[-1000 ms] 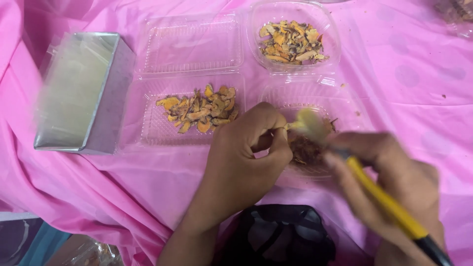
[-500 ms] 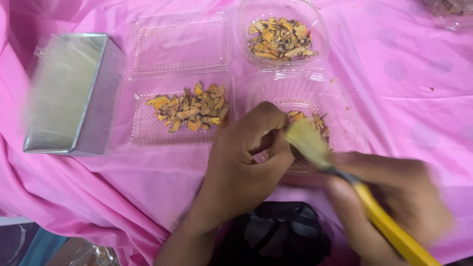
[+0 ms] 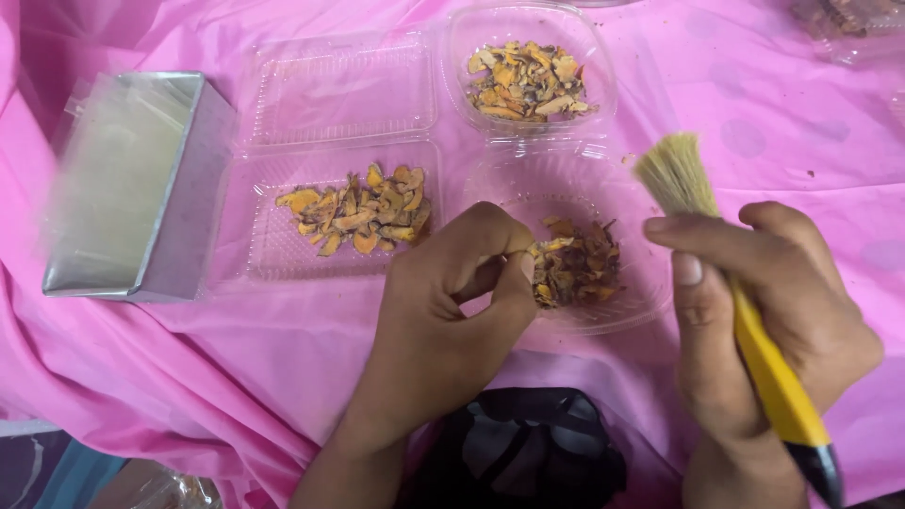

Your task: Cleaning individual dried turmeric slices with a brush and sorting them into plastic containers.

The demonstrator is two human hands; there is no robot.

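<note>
Dried orange slices [image 3: 575, 269] fill the round clear tray [image 3: 641, 302] where our left hand [image 3: 452, 311] pinches one piece; our right hand [image 3: 754, 311] grips the yellow-handled brush [image 3: 726, 292] just beside it. Two clear trays [image 3: 273, 264] and a grey box [image 3: 179, 217] lie leftward on open pink cloth [image 3: 830, 179].

**Bright, even light with blur at the left edge**

The scene was brightly and evenly lit from above, with saturated colour on the pink cloth [image 3: 283, 377]. Shadows were soft and short, gathered under the left hand [image 3: 452, 302] and right hand [image 3: 764, 311]. Pale glare sat on the ridges of the clear plastic trays [image 3: 339, 90]. The centre was sharp, down to the brush bristles [image 3: 674, 174]. The metal tin [image 3: 141, 188] at the left looked smeared and hazy, and the top right corner was soft.
</note>
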